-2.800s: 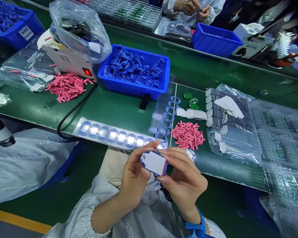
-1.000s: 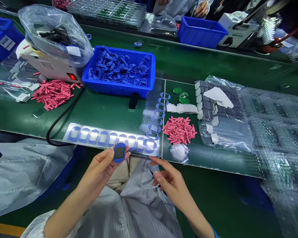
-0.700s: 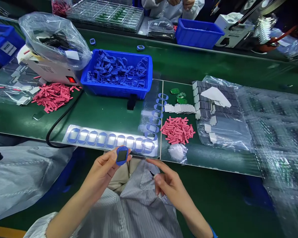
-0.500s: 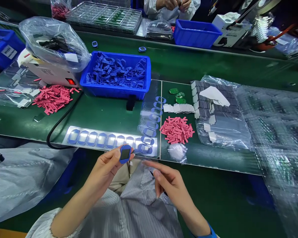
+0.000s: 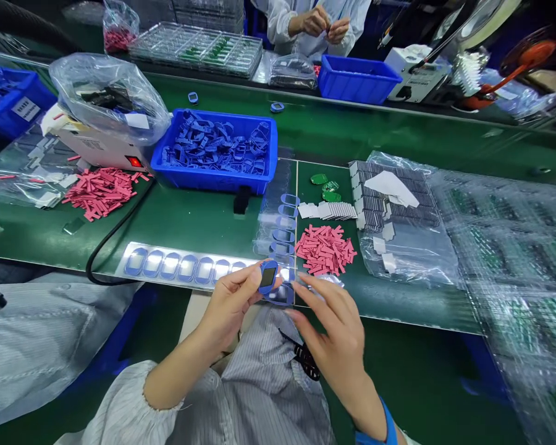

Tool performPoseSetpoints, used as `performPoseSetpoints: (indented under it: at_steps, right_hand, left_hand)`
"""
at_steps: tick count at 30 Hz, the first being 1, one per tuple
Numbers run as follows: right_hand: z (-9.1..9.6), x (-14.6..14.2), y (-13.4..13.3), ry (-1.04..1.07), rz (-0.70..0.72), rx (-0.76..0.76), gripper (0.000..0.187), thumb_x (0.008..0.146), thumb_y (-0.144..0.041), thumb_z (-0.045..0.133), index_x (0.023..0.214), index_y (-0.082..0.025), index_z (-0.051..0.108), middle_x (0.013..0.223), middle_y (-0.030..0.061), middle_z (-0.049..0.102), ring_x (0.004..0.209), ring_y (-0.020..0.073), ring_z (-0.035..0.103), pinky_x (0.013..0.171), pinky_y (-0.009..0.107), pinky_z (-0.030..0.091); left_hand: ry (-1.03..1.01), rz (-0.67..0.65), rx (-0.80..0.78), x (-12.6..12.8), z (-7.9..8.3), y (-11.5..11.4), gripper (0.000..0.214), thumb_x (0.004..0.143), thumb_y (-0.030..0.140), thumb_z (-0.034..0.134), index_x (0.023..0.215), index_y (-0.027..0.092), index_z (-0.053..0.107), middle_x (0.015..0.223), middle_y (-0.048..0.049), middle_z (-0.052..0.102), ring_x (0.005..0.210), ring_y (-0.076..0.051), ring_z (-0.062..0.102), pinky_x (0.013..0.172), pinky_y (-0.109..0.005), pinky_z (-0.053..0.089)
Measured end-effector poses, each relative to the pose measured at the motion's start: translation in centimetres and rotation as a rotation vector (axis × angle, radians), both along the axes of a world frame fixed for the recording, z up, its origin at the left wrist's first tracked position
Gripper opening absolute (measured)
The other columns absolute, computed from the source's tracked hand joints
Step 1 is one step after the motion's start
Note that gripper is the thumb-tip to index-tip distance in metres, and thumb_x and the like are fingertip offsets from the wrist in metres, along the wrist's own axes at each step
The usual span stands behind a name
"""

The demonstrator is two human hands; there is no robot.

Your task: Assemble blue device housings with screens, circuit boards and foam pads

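**Frame pinched in left hand, right hand open beside it**

The left hand [image 5: 231, 309] pinches a blue frame [image 5: 269, 279] between thumb and fingers, just over the near edge of the green belt [image 5: 199, 216], its dark window facing up. The right hand [image 5: 333, 327] is apart from it, with fingers spread close by but not visibly touching. That frame looks furthest along: a dark panel appears to fill its window, while the frames on the clear strip [image 5: 185, 267] and the column on the film [image 5: 282, 228] seem to have open windows. Much looks left: the crate [image 5: 213, 184] is heaped with blue frames, and pink strips [image 5: 325, 249] lie in a loose pile just right of the hands. Beyond sit green boards [image 5: 327, 187], white pads [image 5: 327, 211] and a bag of grey sheets [image 5: 398, 210]. The strip's right end lies directly under the hands, the nearest thing in their way. Across the belt, a co-worker's hands [image 5: 319, 25] are together over something too small to tell.
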State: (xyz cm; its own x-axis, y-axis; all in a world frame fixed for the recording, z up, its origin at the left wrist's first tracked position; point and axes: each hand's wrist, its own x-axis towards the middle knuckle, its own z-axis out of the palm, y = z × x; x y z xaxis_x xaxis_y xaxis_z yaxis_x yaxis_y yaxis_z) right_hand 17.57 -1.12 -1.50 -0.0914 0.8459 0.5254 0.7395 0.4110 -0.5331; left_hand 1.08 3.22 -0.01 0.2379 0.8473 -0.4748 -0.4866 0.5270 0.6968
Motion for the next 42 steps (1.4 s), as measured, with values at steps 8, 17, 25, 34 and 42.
performPoseSetpoints:
  at_steps: [8, 17, 25, 34, 42]
  right_hand:
    - [0.2, -0.4, 3.0, -0.268, 0.031, 0.057, 0.025, 0.093, -0.033, 0.05, 0.108, -0.015, 0.062, 0.105, 0.0088, 0.073, 0.101, 0.0223, 0.067, 0.092, 0.039, 0.04]
    - [0.2, -0.5, 3.4, -0.24, 0.089, -0.085, 0.028, 0.097, -0.033, 0.041, 0.111, -0.018, 0.059, 0.107, 0.0078, 0.072, 0.095, 0.0204, 0.069, 0.093, 0.042, 0.043]
    - [-0.9, -1.3, 3.6, -0.303, 0.084, 0.099, 0.025, 0.095, -0.018, 0.046, 0.117, -0.012, 0.056, 0.109, 0.0108, 0.071, 0.103, 0.0201, 0.067, 0.102, 0.041, 0.038]
    - [-1.9, -0.8, 3.0, 0.04, 0.325, 0.136, 0.036, 0.094, -0.02, 0.05, 0.13, -0.019, 0.047, 0.117, 0.0105, 0.068, 0.118, 0.0208, 0.058, 0.113, 0.05, 0.023]
    - [-3.1, -4.1, -1.1, 0.823, 0.349, -0.292, 0.039, 0.095, -0.044, 0.038, 0.128, -0.026, 0.048, 0.102, 0.0126, 0.072, 0.099, 0.025, 0.069, 0.082, 0.042, 0.057]
  left_hand:
    - [-0.047, -0.006, 0.039, 1.1, 1.2, 2.6, 0.031, 0.066, 0.044, 0.078, 0.088, 0.021, 0.077, 0.085, -0.006, 0.079, 0.082, -0.018, 0.071, 0.078, -0.025, 0.051]
    - [0.034, -0.009, 0.046, 0.8, 0.6, 2.9, 0.036, 0.063, 0.044, 0.08, 0.091, 0.021, 0.077, 0.082, -0.0056, 0.079, 0.077, -0.014, 0.071, 0.069, -0.019, 0.051]
    - [0.023, -0.03, 0.031, 0.2, 0.3, 3.3, 0.034, 0.066, 0.044, 0.078, 0.088, 0.017, 0.077, 0.087, -0.0081, 0.079, 0.08, -0.018, 0.072, 0.079, -0.025, 0.053]
    - [0.139, 0.055, 0.098, -0.5, -1.1, 5.3, 0.038, 0.059, 0.039, 0.083, 0.089, 0.016, 0.077, 0.087, -0.0091, 0.079, 0.084, -0.025, 0.072, 0.094, -0.041, 0.048]
    - [0.139, 0.161, 0.116, -4.9, -0.7, 1.0, 0.032, 0.064, 0.037, 0.08, 0.086, 0.014, 0.078, 0.084, -0.011, 0.079, 0.092, -0.027, 0.07, 0.104, -0.041, 0.039]
